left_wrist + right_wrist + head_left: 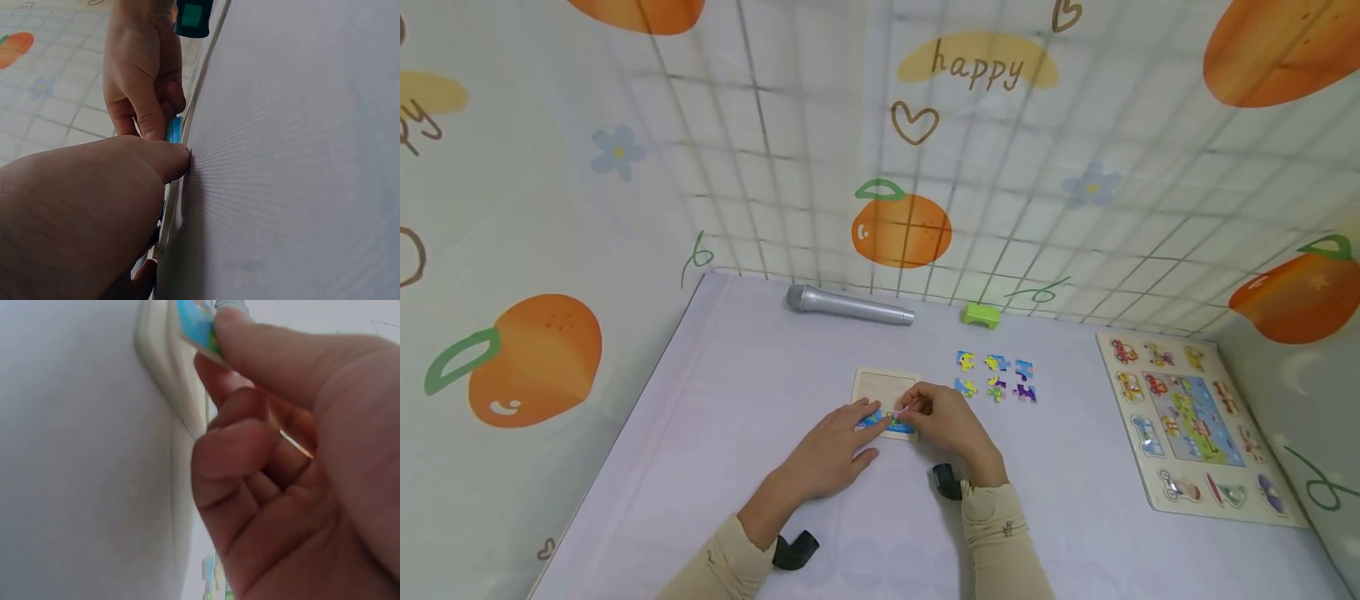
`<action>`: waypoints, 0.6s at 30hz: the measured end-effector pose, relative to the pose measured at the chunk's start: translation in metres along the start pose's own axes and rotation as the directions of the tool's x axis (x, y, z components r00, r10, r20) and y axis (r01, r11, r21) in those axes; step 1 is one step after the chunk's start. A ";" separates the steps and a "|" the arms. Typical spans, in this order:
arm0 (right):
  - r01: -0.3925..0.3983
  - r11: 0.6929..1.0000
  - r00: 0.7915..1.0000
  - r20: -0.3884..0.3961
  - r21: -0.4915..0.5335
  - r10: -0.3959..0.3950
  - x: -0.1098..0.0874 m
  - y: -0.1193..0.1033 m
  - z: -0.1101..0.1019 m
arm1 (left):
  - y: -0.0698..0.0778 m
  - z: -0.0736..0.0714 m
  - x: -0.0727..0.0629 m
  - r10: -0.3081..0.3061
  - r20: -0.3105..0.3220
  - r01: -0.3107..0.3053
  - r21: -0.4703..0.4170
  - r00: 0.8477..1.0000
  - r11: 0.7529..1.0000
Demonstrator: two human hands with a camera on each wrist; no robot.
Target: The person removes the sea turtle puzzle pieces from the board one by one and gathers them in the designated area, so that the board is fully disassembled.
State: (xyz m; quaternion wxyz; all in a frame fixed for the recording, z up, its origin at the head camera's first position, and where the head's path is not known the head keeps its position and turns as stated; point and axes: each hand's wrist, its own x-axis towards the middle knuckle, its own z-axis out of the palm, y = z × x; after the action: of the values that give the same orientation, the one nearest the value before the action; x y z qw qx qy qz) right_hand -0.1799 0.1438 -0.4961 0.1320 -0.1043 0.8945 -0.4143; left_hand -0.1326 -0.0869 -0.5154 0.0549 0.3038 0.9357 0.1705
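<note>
A small square wooden puzzle tray [886, 385] lies in front of me, with blue jigsaw pieces [897, 426] along its near side. My left hand [827, 450] rests on the tray's left part, its fingers stretched out over the pieces. From the right, my right hand [947, 423] reaches over the tray's near right corner. Its thumb and index finger pinch a puzzle piece [196, 326], blue with some green, seen at the tray's edge in the right wrist view. The fingertips partly cover this piece.
Right of the tray, several loose jigsaw pieces [996, 389] lie in two rows. Behind stand a silver toy microphone [850, 306], lying flat, and a green block [981, 315]. A larger picture puzzle board [1138, 400] is at the far right. A patterned curtain [820, 192] closes off the back.
</note>
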 end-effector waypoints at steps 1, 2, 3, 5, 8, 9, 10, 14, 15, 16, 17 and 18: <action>-0.007 1.000 1.000 -0.005 0.000 0.007 0.000 0.000 -0.001 | 0.000 0.000 0.000 -0.001 0.004 0.001 0.004 1.000 1.000; -0.010 1.000 1.000 -0.008 0.002 0.010 -0.001 0.001 -0.001 | 0.000 0.000 0.000 0.000 0.003 0.000 0.007 1.000 1.000; -0.013 1.000 1.000 -0.012 0.004 0.013 -0.001 0.001 -0.002 | 0.000 0.000 0.000 -0.003 0.008 0.003 0.008 1.000 1.000; -0.023 1.000 1.000 -0.020 0.001 0.023 -0.002 0.003 -0.004 | -0.001 -0.001 0.000 -0.011 0.019 0.011 0.006 1.000 1.000; -0.037 0.999 0.999 -0.034 -0.010 0.037 -0.002 0.006 -0.006 | -0.001 -0.001 0.000 -0.020 0.029 0.020 0.000 0.999 1.000; -0.044 0.999 0.998 -0.039 -0.015 0.044 -0.002 0.007 -0.007 | -0.001 -0.001 0.000 -0.022 0.031 0.022 0.000 0.999 1.000; -0.051 0.999 0.998 -0.042 -0.020 0.050 -0.002 0.008 -0.007 | -0.001 -0.001 0.000 -0.022 0.029 0.022 -0.001 0.999 1.000; -0.077 0.997 0.996 -0.044 -0.032 0.075 -0.002 0.010 -0.009 | 0.000 -0.001 -0.001 -0.024 0.025 0.024 0.000 0.999 1.000; -0.084 0.996 0.996 -0.043 -0.033 0.083 -0.002 0.010 -0.010 | 0.000 -0.001 -0.001 -0.024 0.024 0.024 0.002 0.999 1.000; -0.090 0.995 0.995 -0.043 -0.037 0.088 -0.002 0.011 -0.010 | 0.000 -0.001 -0.001 -0.027 0.027 0.027 0.003 0.999 1.000; -0.098 0.994 0.994 -0.045 -0.042 0.096 -0.002 0.011 -0.011 | 0.000 -0.001 -0.001 -0.027 0.025 0.027 0.003 0.999 1.000; -0.106 0.993 0.994 -0.046 -0.046 0.104 -0.002 0.012 -0.011 | 0.000 0.000 -0.001 -0.026 0.024 0.026 0.005 0.999 1.000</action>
State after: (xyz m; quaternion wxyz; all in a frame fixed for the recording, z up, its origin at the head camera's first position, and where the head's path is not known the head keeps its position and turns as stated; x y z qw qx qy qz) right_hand -0.1822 0.1598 -0.4979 0.1317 -0.0514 0.9112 -0.3870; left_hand -0.1319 -0.0875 -0.5153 0.0677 0.2936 0.9393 0.1642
